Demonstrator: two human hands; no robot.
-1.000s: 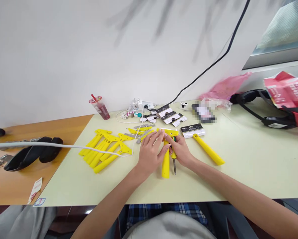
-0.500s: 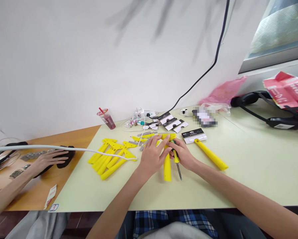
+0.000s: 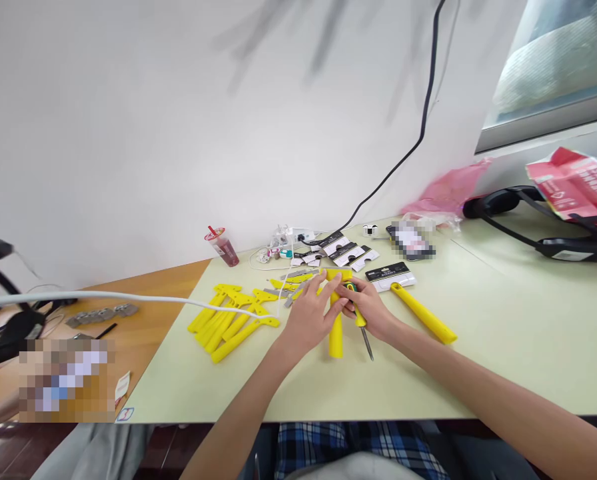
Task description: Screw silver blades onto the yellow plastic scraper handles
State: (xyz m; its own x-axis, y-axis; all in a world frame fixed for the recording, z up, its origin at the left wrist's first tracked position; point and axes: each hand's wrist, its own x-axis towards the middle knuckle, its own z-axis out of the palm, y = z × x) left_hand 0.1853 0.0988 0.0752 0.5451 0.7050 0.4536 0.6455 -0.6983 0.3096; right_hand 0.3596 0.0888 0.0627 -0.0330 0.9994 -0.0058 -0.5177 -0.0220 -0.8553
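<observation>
Fingers of our left hand (image 3: 311, 313) press down the yellow scraper (image 3: 335, 313) at frame centre while our right hand (image 3: 371, 310) grips a screwdriver (image 3: 361, 320), likely mid-fastening; next, its tip must meet the screw.

No text could be read with certainty: the red bag (image 3: 573, 183) bore white lettering too slanted to make out, the black-and-white cards (image 3: 346, 251) carried print too small, and the paper tag (image 3: 125, 414) at the table (image 3: 503, 347) corner showed an unclear mark
</observation>
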